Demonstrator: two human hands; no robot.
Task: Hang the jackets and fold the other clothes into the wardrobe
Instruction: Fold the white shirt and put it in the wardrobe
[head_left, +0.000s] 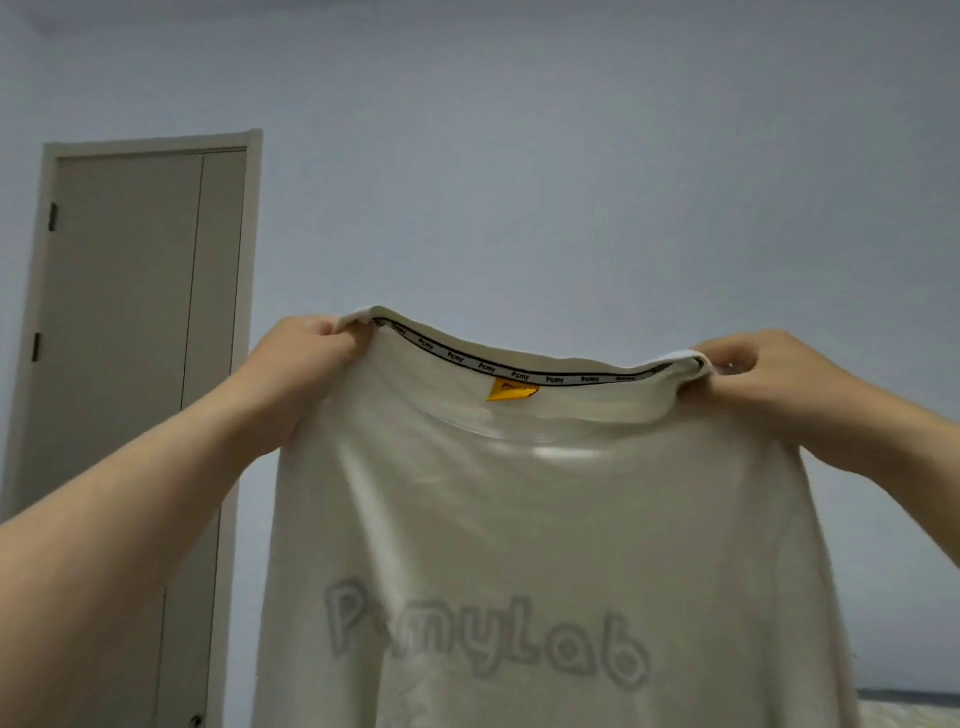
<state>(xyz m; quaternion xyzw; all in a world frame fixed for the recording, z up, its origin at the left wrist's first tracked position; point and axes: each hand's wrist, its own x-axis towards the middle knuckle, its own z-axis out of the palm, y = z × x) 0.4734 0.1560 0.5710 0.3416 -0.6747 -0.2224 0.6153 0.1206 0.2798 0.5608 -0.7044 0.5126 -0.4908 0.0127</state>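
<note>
A pale cream T-shirt (545, 519) hangs spread out in front of me, held up in the air. Grey lettering shows faintly through its fabric, and a yellow tag (509, 389) sits under the neckline tape. My left hand (306, 358) pinches the shirt's left shoulder. At the right shoulder, my right hand (748, 374) pinches the fabric the same way. The shirt's lower part runs out of the frame at the bottom. The wardrobe is not in view.
A closed grey door (135, 338) stands in the wall at the left. A plain pale wall (571, 182) fills the background. A strip of a bed or bedding (909, 709) shows at the bottom right corner.
</note>
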